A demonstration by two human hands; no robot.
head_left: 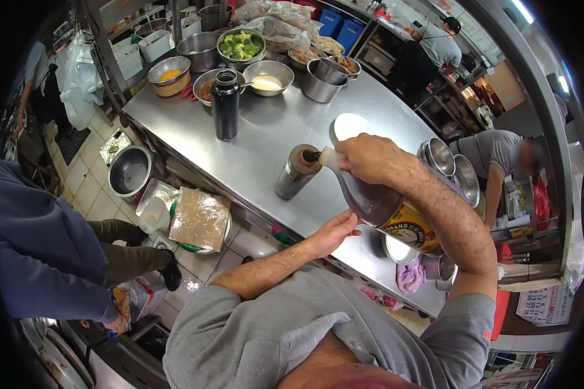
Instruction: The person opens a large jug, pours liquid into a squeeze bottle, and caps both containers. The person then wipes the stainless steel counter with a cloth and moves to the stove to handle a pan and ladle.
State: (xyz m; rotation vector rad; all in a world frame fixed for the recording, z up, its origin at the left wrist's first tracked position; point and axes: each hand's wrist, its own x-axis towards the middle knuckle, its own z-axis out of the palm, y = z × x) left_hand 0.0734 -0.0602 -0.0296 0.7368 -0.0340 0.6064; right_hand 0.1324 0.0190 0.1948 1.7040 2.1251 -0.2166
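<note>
My right hand [368, 159] is closed around the upper part of a large plastic jug [366, 195] with a yellow label, which is tipped to the left. Dark liquid [313, 156] runs from its mouth into the open top of a metal bottle [296, 174] standing on the steel table [266, 139]. Below the jug, my left hand [334, 234] is open, its fingertips at the jug's lower side. Behind my right hand lies a white round plate or lid [352, 127], partly covered.
A tall black flask [226, 107] stands farther back, before bowls of broccoli [241, 45] and white liquid [266, 80]. Steel bowls [466, 176] and a purple cloth [410, 277] are at the right. A person [42, 240] stands close on the left; others work at the right.
</note>
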